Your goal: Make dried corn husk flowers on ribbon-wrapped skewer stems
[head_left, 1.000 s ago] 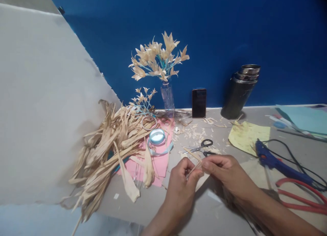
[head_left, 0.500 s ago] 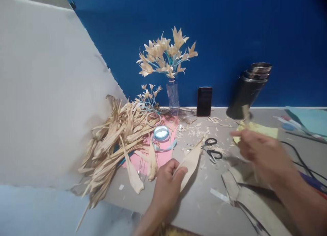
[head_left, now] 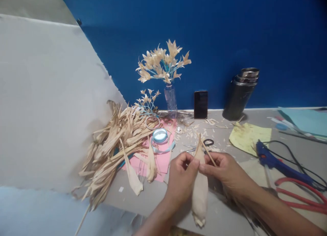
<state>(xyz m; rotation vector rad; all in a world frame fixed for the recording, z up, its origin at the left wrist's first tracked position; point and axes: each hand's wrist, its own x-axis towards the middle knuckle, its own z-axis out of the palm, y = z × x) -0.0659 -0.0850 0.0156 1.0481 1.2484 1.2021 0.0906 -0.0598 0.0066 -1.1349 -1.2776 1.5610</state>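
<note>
Near the front edge of the table, the left hand and right hand each pinch their grip on a long pale dried husk leaf, the right also holding a thin wooden stick.

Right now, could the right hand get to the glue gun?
Probably yes: the glue gun lies just right of the right hand, with nothing between them. That hand is busy, though, pinching a husk and stick together with the left hand.
</note>
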